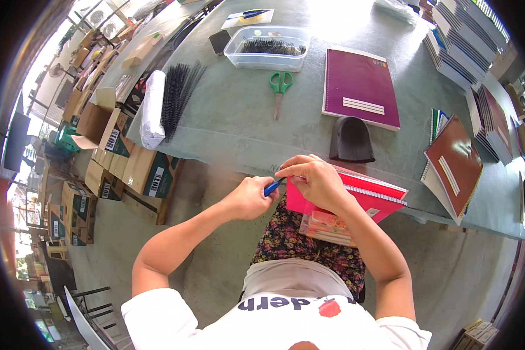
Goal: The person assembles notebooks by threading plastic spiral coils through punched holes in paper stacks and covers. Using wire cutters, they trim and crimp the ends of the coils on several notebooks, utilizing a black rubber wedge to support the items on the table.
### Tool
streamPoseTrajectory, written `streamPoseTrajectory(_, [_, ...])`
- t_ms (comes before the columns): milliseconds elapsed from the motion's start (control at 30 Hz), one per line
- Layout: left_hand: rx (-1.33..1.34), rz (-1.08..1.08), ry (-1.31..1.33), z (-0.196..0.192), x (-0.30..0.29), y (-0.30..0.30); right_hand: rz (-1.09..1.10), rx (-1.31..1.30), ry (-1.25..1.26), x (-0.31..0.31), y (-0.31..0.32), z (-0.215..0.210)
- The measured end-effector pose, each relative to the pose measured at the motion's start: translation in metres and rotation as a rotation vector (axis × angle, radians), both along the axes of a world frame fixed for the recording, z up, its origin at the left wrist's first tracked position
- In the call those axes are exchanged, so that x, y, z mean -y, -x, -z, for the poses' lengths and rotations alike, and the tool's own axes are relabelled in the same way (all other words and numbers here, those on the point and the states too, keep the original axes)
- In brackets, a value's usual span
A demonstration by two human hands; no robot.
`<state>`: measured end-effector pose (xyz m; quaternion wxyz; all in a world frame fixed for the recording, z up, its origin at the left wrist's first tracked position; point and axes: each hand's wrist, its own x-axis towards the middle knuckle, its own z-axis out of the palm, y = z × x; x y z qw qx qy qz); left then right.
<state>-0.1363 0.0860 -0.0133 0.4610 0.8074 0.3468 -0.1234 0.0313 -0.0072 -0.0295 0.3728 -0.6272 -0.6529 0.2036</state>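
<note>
My left hand (pixel 249 198) is closed round a blue-handled tool (pixel 270 188), its dark tip pointing toward my right hand; the tip is too small to tell its exact kind. My right hand (pixel 316 179) has its fingers pinched at that tip, by a short piece of dark coil (pixel 276 167) at the table's edge. What those fingers hold is mostly hidden. Under my right hand and forearm, a pink-red spiral notebook (pixel 378 204) leans at the table's near edge, its binding running along the top. A clear packet with pink and white contents (pixel 326 228) lies on my lap.
On the green table (pixel 233 125) are green-handled scissors (pixel 280 87), a clear tub of black coils (pixel 265 63), a purple notebook (pixel 361 84), a dark curved block (pixel 352 140), black spiral coils (pixel 179 96) and brown notebooks (pixel 458 154). Cardboard boxes (pixel 149 175) stand at the left.
</note>
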Motion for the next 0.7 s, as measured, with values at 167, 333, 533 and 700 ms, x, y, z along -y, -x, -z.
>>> streamPoseTrajectory(167, [0.009, 0.023, -0.111, 0.001, 0.003, 0.008, 0.187, -0.044, 0.109, 0.003, -0.002, -0.006])
streamPoseTrajectory(333, [0.162, -0.415, 1.163, 0.0, 0.007, 0.006, 0.222, -0.015, 0.041, 0.002, 0.0, 0.005])
streamPoseTrajectory(533, [0.113, -0.134, 0.106, 0.01, 0.013, 0.011, 0.208, -0.019, 0.035, 0.002, 0.006, -0.001])
streamPoseTrajectory(700, [0.205, -0.145, 0.316, -0.006, -0.009, -0.001, 0.169, -0.058, -0.011, 0.01, -0.008, 0.004])
